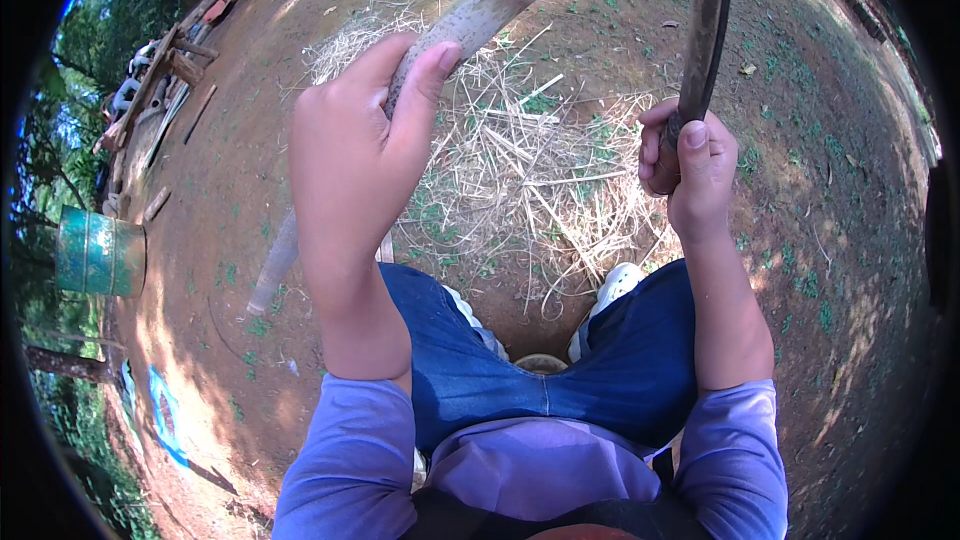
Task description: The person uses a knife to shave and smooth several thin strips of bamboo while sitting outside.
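Note:
My left hand [365, 130] is wrapped round a pale, speckled bamboo pole [480, 8], its thumb along the near side. The pole slants up to the right, past a ringed joint, and leaves the upper edge of the view. Below my left forearm a greyish bamboo length [277, 258] shows; my arm hides whether it is the same pole. A machete [705, 25] with a long dark blade stands upright in my right hand [697, 162], fingers closed round its handle. Blade and pole are apart, and the blade's tip is out of view.
Thin bamboo strips and shavings [530, 175] lie scattered on the dirt ground beyond my knees. A green metal drum [100, 252] is at the left, with a blue-edged object [165, 415] nearer. Logs and poles [165, 90] line the far left.

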{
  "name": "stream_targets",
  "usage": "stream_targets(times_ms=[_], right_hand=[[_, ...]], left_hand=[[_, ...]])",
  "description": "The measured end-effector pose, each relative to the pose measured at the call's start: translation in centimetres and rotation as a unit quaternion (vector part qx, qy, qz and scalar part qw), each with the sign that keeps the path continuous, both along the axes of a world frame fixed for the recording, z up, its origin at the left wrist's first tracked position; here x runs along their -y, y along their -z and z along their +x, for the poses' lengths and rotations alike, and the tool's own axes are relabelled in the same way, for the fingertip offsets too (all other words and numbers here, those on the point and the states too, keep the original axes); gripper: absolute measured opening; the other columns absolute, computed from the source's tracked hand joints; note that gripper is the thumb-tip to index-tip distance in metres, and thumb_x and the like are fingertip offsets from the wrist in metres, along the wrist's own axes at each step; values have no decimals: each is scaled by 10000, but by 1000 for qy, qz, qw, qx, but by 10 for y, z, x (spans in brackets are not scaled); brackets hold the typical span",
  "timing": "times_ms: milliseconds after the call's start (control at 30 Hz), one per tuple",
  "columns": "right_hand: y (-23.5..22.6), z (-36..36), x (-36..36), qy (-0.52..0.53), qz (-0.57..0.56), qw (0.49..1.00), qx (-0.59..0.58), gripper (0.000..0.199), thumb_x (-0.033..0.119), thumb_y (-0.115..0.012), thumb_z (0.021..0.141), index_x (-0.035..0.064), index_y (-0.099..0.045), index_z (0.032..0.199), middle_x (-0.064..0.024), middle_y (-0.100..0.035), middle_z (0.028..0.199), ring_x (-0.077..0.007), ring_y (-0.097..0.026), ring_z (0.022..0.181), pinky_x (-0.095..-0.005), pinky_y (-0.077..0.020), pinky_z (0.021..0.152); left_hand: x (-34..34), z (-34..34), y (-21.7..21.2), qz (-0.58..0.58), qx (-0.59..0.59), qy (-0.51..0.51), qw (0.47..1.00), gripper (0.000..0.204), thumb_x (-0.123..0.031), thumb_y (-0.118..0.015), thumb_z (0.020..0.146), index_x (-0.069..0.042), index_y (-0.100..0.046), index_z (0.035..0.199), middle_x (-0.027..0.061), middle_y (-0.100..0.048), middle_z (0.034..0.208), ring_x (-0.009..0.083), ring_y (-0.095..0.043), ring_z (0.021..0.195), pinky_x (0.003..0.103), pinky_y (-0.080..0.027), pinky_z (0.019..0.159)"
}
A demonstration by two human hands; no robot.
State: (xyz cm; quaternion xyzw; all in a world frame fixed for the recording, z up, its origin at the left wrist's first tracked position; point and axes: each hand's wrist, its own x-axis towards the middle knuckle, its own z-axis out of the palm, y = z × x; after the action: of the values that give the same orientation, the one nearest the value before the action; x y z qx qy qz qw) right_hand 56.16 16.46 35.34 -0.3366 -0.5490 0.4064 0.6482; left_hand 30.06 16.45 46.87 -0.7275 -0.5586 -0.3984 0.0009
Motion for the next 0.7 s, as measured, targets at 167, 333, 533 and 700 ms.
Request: stream_targets(times_ms=[167, 333, 533, 700], right_hand=[[-4, -3, 6, -75, -25, 997, 23, 612, 558, -520, 1032, -33, -678, 1057, -19, -575, 634, -40, -492, 495, -201, -324, 430], [0, -4, 9, -131, -16, 991, 15, 696, 613, -459, 1033, -48, -677, 1045, -30, -574, 613, -49, -479, 476, -218, -327, 420], [-7, -9, 14, -173, -22, 984, 44, 706, 625, -467, 1026, -47, -683, 1015, -26, -572, 588, -55, -485, 473, -233, -343, 429], [-12, -13, 16, -199, -34, 977, 68, 668, 603, -504, 1021, -39, -685, 999, -20, -567, 580, -75, -512, 498, -252, -382, 472]], left_hand=[[5, 4, -3, 15, 18, 26, 999, 320, -324, -693, 967, -7, -735, 964, 152, -601, 593, 239, -607, 495, 336, -424, 495], [7, 6, -3, 21, 32, 48, 998, 269, -267, -711, 959, 0, -728, 945, 137, -592, 589, 199, -580, 483, 311, -410, 488], [9, 2, -6, 34, 21, 62, 997, 253, -252, -713, 959, 0, -724, 938, 137, -576, 591, 196, -554, 470, 315, -397, 481], [10, 2, -6, 33, 26, 54, 998, 256, -254, -709, 961, 0, -722, 935, 140, -576, 592, 214, -564, 471, 321, -398, 481]])
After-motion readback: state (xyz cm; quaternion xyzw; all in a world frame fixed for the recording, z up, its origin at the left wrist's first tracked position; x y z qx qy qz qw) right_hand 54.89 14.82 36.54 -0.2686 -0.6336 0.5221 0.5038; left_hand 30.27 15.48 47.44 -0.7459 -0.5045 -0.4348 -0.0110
